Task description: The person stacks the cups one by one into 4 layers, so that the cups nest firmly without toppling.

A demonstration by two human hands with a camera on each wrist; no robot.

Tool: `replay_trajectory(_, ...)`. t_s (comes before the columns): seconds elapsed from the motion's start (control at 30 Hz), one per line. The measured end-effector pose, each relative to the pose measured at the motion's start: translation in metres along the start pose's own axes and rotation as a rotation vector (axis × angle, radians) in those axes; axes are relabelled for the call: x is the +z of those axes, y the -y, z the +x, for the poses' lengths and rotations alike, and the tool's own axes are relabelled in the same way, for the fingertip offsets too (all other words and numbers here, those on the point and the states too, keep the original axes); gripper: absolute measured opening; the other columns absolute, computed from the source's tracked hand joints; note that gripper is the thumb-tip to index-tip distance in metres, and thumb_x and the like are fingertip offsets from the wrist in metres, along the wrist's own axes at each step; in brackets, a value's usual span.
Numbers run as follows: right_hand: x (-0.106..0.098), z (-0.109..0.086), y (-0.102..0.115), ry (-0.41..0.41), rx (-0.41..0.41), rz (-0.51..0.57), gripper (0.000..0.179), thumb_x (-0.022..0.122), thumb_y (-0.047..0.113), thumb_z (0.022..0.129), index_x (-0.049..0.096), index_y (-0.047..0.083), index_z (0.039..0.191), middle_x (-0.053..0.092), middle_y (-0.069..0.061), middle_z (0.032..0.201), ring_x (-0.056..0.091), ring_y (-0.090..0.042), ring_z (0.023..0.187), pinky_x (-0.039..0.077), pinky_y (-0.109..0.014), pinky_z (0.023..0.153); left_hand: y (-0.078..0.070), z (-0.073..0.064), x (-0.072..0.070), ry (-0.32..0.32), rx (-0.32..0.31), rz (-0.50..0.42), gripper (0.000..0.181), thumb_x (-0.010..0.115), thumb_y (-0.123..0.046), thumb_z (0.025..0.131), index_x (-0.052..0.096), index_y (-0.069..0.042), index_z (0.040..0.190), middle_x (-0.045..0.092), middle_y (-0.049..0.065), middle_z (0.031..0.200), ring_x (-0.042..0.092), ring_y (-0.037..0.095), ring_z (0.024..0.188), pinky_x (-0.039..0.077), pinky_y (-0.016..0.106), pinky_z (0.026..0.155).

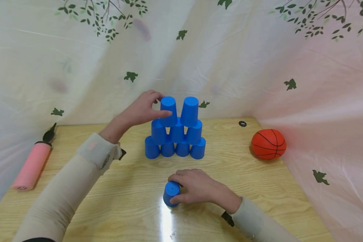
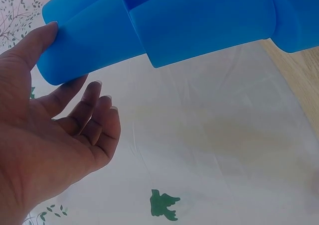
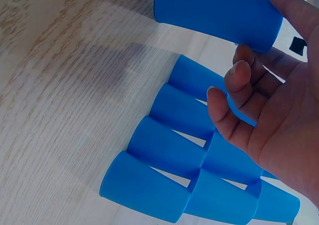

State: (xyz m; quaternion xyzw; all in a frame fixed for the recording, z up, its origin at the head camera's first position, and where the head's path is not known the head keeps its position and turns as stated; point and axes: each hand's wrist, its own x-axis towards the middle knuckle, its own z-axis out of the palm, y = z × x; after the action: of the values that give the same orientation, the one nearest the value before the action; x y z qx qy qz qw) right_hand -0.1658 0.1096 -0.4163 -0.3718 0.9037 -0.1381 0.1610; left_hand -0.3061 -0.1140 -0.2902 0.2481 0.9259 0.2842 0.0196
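Blue plastic cups, all upside down, form a stacked pyramid (image 1: 176, 132) in the head view: several in the bottom row, three above them, two on top. My left hand (image 1: 143, 109) pinches the top row's left cup (image 1: 168, 107) between thumb and forefinger; its other fingers curl free in the left wrist view. This cup rests on the row below. Closer to me, my right hand (image 1: 199, 186) grips a separate upside-down blue cup (image 1: 171, 194) by its upper part, thumb on the near side. Its rim appears to be at the tabletop. The top row's right cup (image 1: 190, 111) stands untouched.
On the wooden table (image 1: 124, 208) lies a pink hand pump (image 1: 33, 164) with a black nozzle at the left. An orange toy basketball (image 1: 268, 144) sits at the right edge, with a black chip (image 1: 242, 123) behind it. A patterned curtain (image 1: 181, 57) hangs behind the table.
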Motion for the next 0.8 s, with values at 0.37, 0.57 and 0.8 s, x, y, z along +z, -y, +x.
replay_trajectory(0.37,-0.0019,0.0029,0.001,0.009,0.017,0.005,0.058,0.064,0.061,0.09,0.058,0.027,0.136,0.066,0.01,0.12,0.062,-0.007,0.107,0.052,-0.031,0.089,0.0029,0.0021,-0.0015,0.007,-0.001,0.001,0.067,0.072,-0.045,0.089,0.052,-0.005,0.139,0.053,0.013,0.137,0.049,0.03,0.125,0.05,0.05,0.1)
replay_trajectory(0.57,-0.0026,0.0045,0.0012,0.014,0.026,0.008,0.06,0.064,0.062,0.09,0.057,0.026,0.137,0.066,0.01,0.121,0.062,-0.008,0.107,0.052,-0.032,0.09,0.005,0.0037,-0.0025,0.014,0.008,-0.003,0.067,0.071,-0.045,0.089,0.051,-0.006,0.14,0.053,0.013,0.137,0.049,0.03,0.125,0.049,0.051,0.1)
replay_trajectory(0.8,-0.0028,0.0066,0.0012,0.014,0.033,0.009,0.06,0.063,0.062,0.09,0.057,0.026,0.138,0.065,0.01,0.122,0.062,-0.009,0.109,0.052,-0.033,0.091,0.0069,0.0053,-0.0034,0.024,0.016,-0.006,0.068,0.072,-0.045,0.089,0.051,-0.005,0.141,0.052,0.014,0.136,0.049,0.03,0.125,0.049,0.051,0.101)
